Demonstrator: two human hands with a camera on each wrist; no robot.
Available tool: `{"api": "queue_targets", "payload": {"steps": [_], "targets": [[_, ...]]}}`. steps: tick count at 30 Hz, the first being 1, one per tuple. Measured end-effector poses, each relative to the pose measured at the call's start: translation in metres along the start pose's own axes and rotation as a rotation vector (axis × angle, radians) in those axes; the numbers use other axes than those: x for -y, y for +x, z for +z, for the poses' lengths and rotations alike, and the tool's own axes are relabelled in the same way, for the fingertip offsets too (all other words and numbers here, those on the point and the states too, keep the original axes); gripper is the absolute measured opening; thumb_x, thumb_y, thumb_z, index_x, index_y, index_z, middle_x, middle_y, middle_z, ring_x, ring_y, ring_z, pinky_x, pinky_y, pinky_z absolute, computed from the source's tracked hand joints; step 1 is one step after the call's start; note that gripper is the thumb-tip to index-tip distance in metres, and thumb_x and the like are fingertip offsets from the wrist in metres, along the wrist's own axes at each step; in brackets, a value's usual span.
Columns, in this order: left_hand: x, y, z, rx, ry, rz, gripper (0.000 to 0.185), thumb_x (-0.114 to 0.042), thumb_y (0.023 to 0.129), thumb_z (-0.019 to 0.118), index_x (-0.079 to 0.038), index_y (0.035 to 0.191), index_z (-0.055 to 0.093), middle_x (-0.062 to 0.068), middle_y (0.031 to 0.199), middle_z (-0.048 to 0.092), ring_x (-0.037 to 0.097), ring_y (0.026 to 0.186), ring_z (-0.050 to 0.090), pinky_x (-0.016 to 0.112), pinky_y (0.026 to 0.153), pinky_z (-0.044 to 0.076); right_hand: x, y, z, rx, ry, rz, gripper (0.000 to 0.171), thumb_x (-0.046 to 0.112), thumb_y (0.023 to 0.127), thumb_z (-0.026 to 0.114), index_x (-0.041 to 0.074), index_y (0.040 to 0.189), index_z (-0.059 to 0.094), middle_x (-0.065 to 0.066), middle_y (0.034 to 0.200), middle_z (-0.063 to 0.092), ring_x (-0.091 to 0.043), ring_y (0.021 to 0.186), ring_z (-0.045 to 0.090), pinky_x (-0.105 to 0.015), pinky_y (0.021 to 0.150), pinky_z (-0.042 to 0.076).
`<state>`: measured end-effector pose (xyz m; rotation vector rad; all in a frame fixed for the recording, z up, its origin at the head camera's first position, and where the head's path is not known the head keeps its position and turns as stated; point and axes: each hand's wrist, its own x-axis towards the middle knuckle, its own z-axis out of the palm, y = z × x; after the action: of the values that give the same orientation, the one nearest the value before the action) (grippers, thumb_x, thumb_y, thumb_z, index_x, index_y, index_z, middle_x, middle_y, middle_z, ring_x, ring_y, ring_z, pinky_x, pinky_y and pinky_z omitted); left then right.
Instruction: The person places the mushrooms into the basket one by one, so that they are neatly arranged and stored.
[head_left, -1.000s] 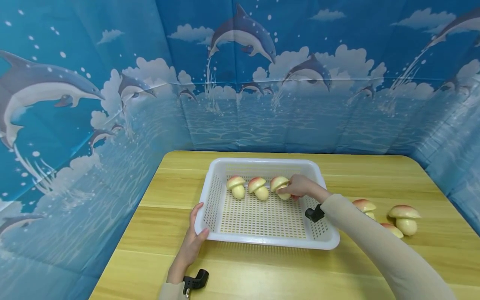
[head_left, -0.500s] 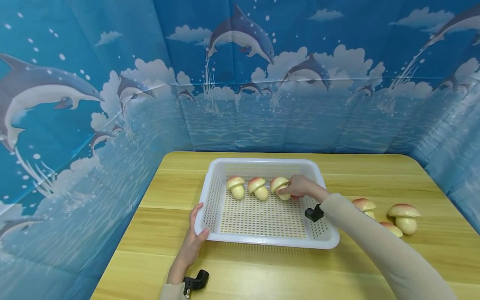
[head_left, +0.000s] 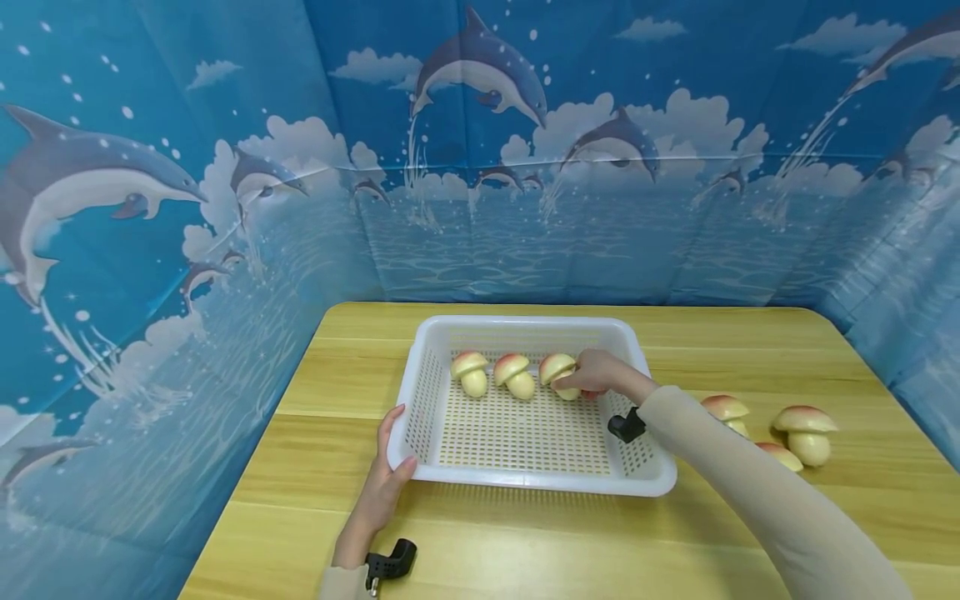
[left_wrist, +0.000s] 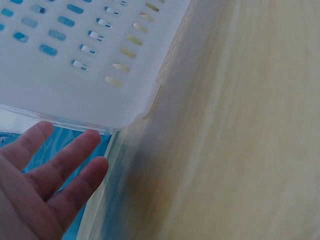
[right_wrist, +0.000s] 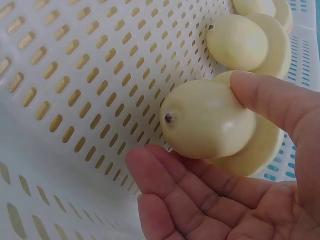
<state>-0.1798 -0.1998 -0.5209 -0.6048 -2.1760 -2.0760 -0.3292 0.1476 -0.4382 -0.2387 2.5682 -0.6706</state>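
A white perforated basket (head_left: 525, 487) sits on the wooden table. Three toy mushrooms lie in a row along its far side. My right hand (head_left: 592, 375) (right_wrist: 240, 170) holds the rightmost mushroom (head_left: 558, 371) (right_wrist: 210, 120), thumb on its top and fingers under it, close to the basket floor. The middle mushroom (head_left: 513, 375) (right_wrist: 240, 40) lies just beside it, and the left one (head_left: 471, 372) further on. My left hand (head_left: 386, 475) (left_wrist: 45, 185) rests with straight fingers against the basket's near left corner (left_wrist: 100, 85).
Three more toy mushrooms (head_left: 806, 429) lie on the table (head_left: 750, 350) to the right of the basket. Blue dolphin-print backdrop walls (head_left: 225, 208) close in the table at the back and both sides.
Hardly anything has changed: my right hand stays on the rightmost mushroom in the basket and my left hand stays at the basket's corner.
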Motion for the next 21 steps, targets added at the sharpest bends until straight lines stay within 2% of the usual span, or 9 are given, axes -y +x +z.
{"api": "queue_targets", "payload": {"steps": [6, 13, 21], "targets": [[0.0011, -0.0006, -0.0003, -0.001, -0.003, 0.008, 0.069, -0.018, 0.091, 0.046, -0.019, 0.149, 0.010, 0.020, 0.153, 0.015, 0.050, 0.130, 0.027, 0.062, 0.094, 0.032, -0.0012, 0.0008, 0.0003, -0.007, -0.004, -0.003, 0.043, 0.042, 0.083, 0.070, 0.014, 0.056, 0.050, -0.006, 0.053, 0.056, -0.011, 0.042, 0.043, -0.024, 0.044, 0.034], [0.0014, -0.0009, -0.0010, -0.002, -0.011, 0.016, 0.069, -0.017, 0.091, 0.046, -0.019, 0.149, 0.010, 0.020, 0.153, 0.015, 0.050, 0.130, 0.027, 0.061, 0.093, 0.033, 0.0005, -0.0006, -0.0002, -0.007, -0.014, -0.014, 0.040, 0.040, 0.083, 0.069, 0.013, 0.060, 0.052, -0.009, 0.056, 0.058, -0.015, 0.046, 0.052, -0.029, 0.049, 0.043], [0.0015, 0.0001, -0.0008, 0.005, -0.022, 0.019, 0.069, -0.016, 0.091, 0.046, -0.018, 0.149, 0.009, 0.019, 0.153, 0.014, 0.050, 0.130, 0.026, 0.063, 0.093, 0.032, -0.0005, -0.0014, 0.0001, 0.012, -0.031, -0.015, 0.043, 0.040, 0.084, 0.069, 0.015, 0.056, 0.048, -0.005, 0.051, 0.052, -0.011, 0.043, 0.043, -0.028, 0.048, 0.039]]}}
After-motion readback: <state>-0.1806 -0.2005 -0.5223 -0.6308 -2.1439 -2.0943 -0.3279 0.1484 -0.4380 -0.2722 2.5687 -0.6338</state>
